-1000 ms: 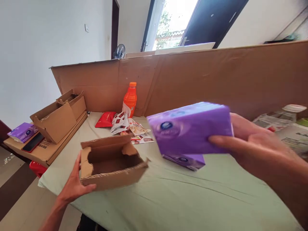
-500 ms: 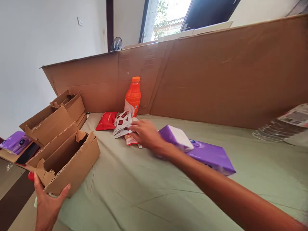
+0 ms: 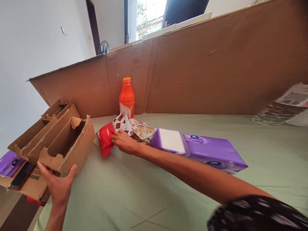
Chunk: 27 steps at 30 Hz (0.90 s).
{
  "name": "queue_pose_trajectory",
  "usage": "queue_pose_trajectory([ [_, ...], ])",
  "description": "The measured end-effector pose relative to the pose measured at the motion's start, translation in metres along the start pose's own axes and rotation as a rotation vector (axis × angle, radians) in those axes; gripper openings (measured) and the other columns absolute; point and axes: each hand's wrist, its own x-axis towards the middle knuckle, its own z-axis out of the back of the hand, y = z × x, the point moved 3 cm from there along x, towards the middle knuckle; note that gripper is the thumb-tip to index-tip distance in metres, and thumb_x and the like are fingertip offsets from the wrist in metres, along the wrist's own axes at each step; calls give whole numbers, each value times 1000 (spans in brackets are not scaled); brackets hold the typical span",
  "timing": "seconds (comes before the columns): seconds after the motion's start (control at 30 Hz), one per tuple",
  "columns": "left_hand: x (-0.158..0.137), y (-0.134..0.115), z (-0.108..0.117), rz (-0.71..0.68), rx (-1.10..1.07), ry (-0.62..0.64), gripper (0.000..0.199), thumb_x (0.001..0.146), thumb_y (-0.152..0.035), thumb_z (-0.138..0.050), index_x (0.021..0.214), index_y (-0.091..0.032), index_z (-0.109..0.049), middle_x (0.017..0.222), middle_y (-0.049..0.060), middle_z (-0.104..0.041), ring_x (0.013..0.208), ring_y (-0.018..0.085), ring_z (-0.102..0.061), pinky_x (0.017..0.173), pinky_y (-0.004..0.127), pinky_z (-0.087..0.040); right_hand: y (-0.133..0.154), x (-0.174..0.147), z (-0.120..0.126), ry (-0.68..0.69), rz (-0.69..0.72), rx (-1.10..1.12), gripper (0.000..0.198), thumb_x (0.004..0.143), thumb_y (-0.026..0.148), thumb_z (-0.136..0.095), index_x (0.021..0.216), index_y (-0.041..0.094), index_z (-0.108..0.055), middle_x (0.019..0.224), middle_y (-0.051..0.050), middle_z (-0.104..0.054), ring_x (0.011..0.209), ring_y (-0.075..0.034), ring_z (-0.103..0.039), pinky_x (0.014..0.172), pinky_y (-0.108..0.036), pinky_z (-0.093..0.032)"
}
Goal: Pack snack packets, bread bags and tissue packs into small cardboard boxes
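Observation:
My left hand [image 3: 59, 186] grips the near end of an open cardboard box [image 3: 78, 149], its thumb and fingers spread around the corners. My right hand [image 3: 124, 141] is closed on the right edge of a red snack packet [image 3: 106, 138], which is tilted up off the cloth. Behind that packet lies a white packet with dark red diamonds [image 3: 121, 122]. A beige printed packet [image 3: 141, 129] is to its right, partly over other flat packets. An orange drink bottle [image 3: 127, 98] stands upright behind them.
Two purple tissue packs [image 3: 170, 141] [image 3: 214, 152] lie under and beyond my right forearm. Another purple pack [image 3: 11, 163] and a dark phone [image 3: 22, 175] are at far left. A cardboard wall [image 3: 204, 70] runs along the back. A clear plastic bottle [image 3: 284, 106] lies at right.
My right hand has moved left from the white and beige packets to the red packet, pulling it nearer and tilting it. The view has shifted; my left hand stays at the box.

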Motion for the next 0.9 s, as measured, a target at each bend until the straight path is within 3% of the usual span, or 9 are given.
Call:
queue_pose_trajectory([
  [0.07, 14, -1, -30, -11, -14, -5, 136, 63, -53, -87, 163, -12, -3, 164, 27, -24, 151, 41, -32, 124, 57, -30, 15, -55, 2, -19, 97, 18, 26, 99, 12, -49, 93, 16, -74, 97, -12, -74, 95, -23, -63, 91, -41, -39],
  [0.13, 28, 0, -63, 27, 6, 11, 139, 61, -48, -88, 162, -8, -1, 162, 29, -26, 151, 42, -30, 123, 57, -30, 29, -110, 5, -154, 177, 41, 28, 100, 10, -45, 91, 17, -71, 92, -9, -74, 87, -20, -60, 89, -40, -38],
  [0.27, 56, -4, -130, 98, 51, 57, 134, 62, -36, -89, 161, -6, -4, 160, 30, -29, 151, 43, -29, 124, 58, -26, 46, -197, 12, -377, 94, 100, 34, 101, 4, -38, 91, 18, -67, 91, -7, -74, 80, -17, -60, 83, -37, -40],
  [0.43, 91, -3, -184, 250, 75, 71, 128, 68, -32, -85, 159, 1, -1, 154, 40, -30, 149, 49, -30, 119, 65, -29, 49, -250, 23, -465, -62, 142, 36, 100, -1, -37, 91, 18, -66, 95, -5, -76, 82, -14, -64, 83, -36, -43],
  [0.57, 96, -7, -185, 295, 70, 119, 126, 73, -34, -80, 157, 2, 8, 159, 46, -5, 153, 55, -13, 116, 76, -20, 47, -265, 28, -519, -119, 87, 35, 101, 1, -37, 91, 17, -67, 93, -6, -76, 81, -15, -63, 80, -36, -43],
  [0.63, 79, -17, -174, 230, 39, 179, 122, 75, -35, -76, 159, -3, 6, 163, 42, 1, 155, 54, -4, 117, 78, -13, 45, -272, 29, -538, -126, 64, 37, 102, 3, -35, 89, 17, -67, 91, -6, -75, 78, -15, -62, 81, -36, -42],
  [0.7, 45, -31, -162, 109, -28, 296, 113, 75, -36, -74, 160, -6, -6, 166, 35, -5, 157, 49, -4, 122, 73, -12, 41, -282, 29, -527, -142, 38, 38, 103, 4, -34, 89, 17, -67, 90, -7, -75, 78, -16, -62, 82, -36, -41],
  [0.8, -24, -63, -153, -97, -183, 557, 94, 76, -43, -72, 155, -13, -32, 163, 26, -29, 156, 41, -23, 126, 60, -21, 30, -305, 30, -516, -178, -22, 39, 103, 4, -34, 88, 17, -67, 89, -7, -75, 78, -16, -62, 82, -36, -39],
  [0.9, -90, -107, -165, -251, -350, 804, 85, 80, -49, -70, 154, -21, -38, 163, 17, -36, 152, 34, -35, 122, 53, -35, 18, -328, 28, -496, -229, -96, 38, 101, 2, -36, 87, 17, -68, 88, -6, -74, 77, -17, -61, 81, -35, -38],
])
